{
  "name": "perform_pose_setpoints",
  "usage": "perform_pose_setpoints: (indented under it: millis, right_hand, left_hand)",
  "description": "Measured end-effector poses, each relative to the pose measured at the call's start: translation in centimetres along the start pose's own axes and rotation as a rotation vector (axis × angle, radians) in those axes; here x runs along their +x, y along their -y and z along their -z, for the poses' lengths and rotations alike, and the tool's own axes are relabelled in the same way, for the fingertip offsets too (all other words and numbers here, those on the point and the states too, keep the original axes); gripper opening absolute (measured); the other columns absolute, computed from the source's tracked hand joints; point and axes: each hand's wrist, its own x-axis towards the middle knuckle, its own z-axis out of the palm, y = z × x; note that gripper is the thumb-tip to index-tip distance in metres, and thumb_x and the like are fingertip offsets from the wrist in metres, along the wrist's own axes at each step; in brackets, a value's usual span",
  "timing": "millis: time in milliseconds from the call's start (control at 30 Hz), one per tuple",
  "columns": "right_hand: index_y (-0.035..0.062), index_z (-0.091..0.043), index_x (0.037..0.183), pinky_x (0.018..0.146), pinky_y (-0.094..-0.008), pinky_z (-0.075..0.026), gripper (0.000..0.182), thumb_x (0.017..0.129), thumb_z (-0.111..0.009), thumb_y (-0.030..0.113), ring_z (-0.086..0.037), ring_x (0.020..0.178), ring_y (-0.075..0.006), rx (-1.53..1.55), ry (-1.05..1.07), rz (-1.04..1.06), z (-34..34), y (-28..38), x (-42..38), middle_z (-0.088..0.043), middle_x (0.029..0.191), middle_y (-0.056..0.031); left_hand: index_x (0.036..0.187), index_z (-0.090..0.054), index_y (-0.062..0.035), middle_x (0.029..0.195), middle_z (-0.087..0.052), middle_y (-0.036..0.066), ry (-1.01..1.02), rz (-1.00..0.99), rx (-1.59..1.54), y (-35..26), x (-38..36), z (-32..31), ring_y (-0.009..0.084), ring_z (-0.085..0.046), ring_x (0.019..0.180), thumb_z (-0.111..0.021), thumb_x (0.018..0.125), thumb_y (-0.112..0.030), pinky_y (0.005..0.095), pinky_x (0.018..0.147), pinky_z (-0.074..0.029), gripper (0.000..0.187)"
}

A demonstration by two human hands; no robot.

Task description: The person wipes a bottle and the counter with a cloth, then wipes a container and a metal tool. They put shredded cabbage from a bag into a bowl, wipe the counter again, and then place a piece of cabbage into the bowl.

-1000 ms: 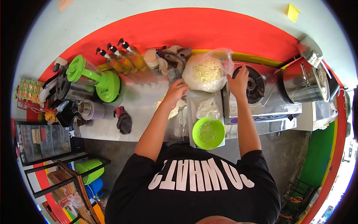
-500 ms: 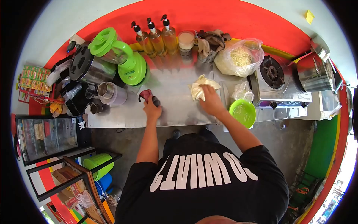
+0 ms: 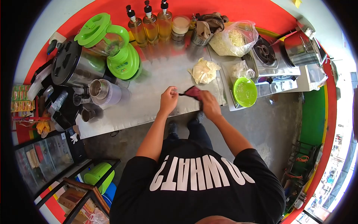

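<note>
Just above the steel worktop (image 3: 149, 108), both hands pinch a dark red cloth (image 3: 193, 92): the left hand (image 3: 168, 100) grips 1 end, the right hand (image 3: 209, 105) the other. Swung wide, it could probably catch the crumpled white cloth (image 3: 204, 71) or the green bowl (image 3: 245, 92) nearby.

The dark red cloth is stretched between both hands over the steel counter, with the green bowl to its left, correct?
Not quite. In the head view the green bowl lies to the right of the dark red cloth, which the left hand and right hand hold over the steel counter.
</note>
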Motion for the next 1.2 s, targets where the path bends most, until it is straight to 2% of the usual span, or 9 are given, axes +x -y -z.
perform_pose_setpoints:
  millis: [67, 133, 200, 300, 433, 533, 867, 1067, 1200]
  right_hand:
    - [0.0003, -0.043, 0.146, 0.113, -0.0471, -0.039, 0.061, 0.087, -0.054, -0.002, -0.044, 0.137, -0.04, -0.11, -0.21, -0.377, 0.0, -2.3, -0.9, -0.047, 0.146, -0.0206]
    - [-0.0036, -0.043, 0.144, 0.114, -0.0472, -0.038, 0.058, 0.088, -0.055, 0.001, -0.044, 0.138, -0.0421, -0.117, -0.279, -0.409, -0.3, -3.5, -0.3, -0.047, 0.145, -0.0237]
    - [-0.0079, -0.039, 0.146, 0.118, -0.0485, -0.034, 0.064, 0.09, -0.061, 0.013, -0.039, 0.141, -0.0466, -0.119, -0.367, -0.429, -0.9, -3.7, 0.7, -0.042, 0.148, -0.031]
    - [-0.0063, -0.035, 0.151, 0.12, -0.0493, -0.03, 0.072, 0.092, -0.064, 0.021, -0.035, 0.144, -0.0476, -0.084, -0.319, -0.404, -1.7, -0.7, 0.7, -0.038, 0.152, -0.0315]
    - [-0.0029, -0.034, 0.153, 0.121, -0.0481, -0.029, 0.073, 0.094, -0.066, 0.025, -0.032, 0.149, -0.0398, -0.035, -0.126, -0.221, -0.7, 0.3, -1.1, -0.035, 0.158, -0.0233]
    - [-0.0023, -0.034, 0.153, 0.122, -0.0472, -0.029, 0.071, 0.095, -0.065, 0.024, -0.031, 0.15, -0.0374, -0.03, -0.17, -0.296, -0.5, -2.3, -1.1, -0.036, 0.159, -0.02]
    - [-0.0071, -0.03, 0.153, 0.123, -0.0492, -0.025, 0.075, 0.094, -0.065, 0.024, -0.027, 0.151, -0.0411, 0.004, -0.329, -0.468, -1.2, -3.9, 1.1, -0.032, 0.159, -0.0253]
    - [-0.0076, -0.028, 0.154, 0.123, -0.0491, -0.025, 0.077, 0.094, -0.065, 0.021, -0.028, 0.15, -0.0426, 0.025, -0.264, -0.367, -0.9, -5.6, 1.5, -0.032, 0.16, -0.0262]
    - [0.003, -0.029, 0.158, 0.122, -0.0506, -0.026, 0.074, 0.094, -0.063, 0.018, -0.029, 0.149, -0.0448, 0.023, -0.446, -0.438, -0.5, -6.2, 6.2, -0.032, 0.159, -0.027]
  left_hand:
    - [0.127, -0.061, -0.0022, 0.097, -0.073, 0.011, 0.019, -0.014, -0.046, 0.0, 1.7, -1.4, 0.0159, -0.069, 0.082, -0.068, 0.094, -0.012, 0.03, 0.078, -0.056, 0.035]
    - [0.134, -0.056, -0.0015, 0.103, -0.072, 0.012, 0.041, -0.02, -0.082, 0.0, 3.3, -3.5, 0.0165, -0.069, 0.085, -0.069, 0.095, -0.015, 0.0302, 0.079, -0.056, 0.043]
    - [0.146, -0.043, -0.0027, 0.125, -0.065, 0.016, 0.089, 0.207, -0.321, -1.7, 6.0, -6.0, 0.0214, -0.069, 0.099, -0.072, 0.096, -0.028, 0.0342, 0.083, -0.057, 0.063]
    - [0.152, -0.033, -0.0034, 0.139, -0.057, 0.017, 0.084, 0.491, -0.407, -7.1, 8.1, -7.5, 0.0268, -0.067, 0.109, -0.077, 0.092, -0.041, 0.0411, 0.084, -0.058, 0.083]
    - [0.145, -0.045, -0.0036, 0.141, -0.054, 0.016, -0.072, 0.561, -0.223, -10.6, 10.0, -10.8, 0.0277, -0.067, 0.109, -0.082, 0.086, -0.045, 0.0463, 0.084, -0.059, 0.081]
    - [0.121, -0.065, -0.0072, 0.126, -0.065, 0.009, -0.05, 0.7, -0.317, -10.5, 11.9, -12.4, 0.0261, -0.068, 0.106, -0.086, 0.081, -0.043, 0.0458, 0.084, -0.058, 0.057]
    - [0.115, -0.065, -0.0086, 0.102, -0.068, 0.003, 0.096, 0.676, -0.469, -8.7, 12.8, -9.8, 0.0199, -0.063, 0.092, -0.086, 0.084, -0.033, 0.0357, 0.076, -0.051, 0.045]
    - [0.116, -0.065, -0.009, 0.106, -0.069, 0.005, 0.238, 0.683, -0.686, -6.0, 11.4, -7.7, 0.0197, -0.063, 0.093, -0.081, 0.091, -0.029, 0.0373, 0.078, -0.051, 0.036]
    - [0.119, -0.064, -0.0092, 0.111, -0.068, 0.005, 0.189, 0.619, -0.848, -5.5, 8.5, -4.4, 0.0199, -0.063, 0.098, -0.076, 0.095, -0.028, 0.0381, 0.081, -0.051, 0.033]
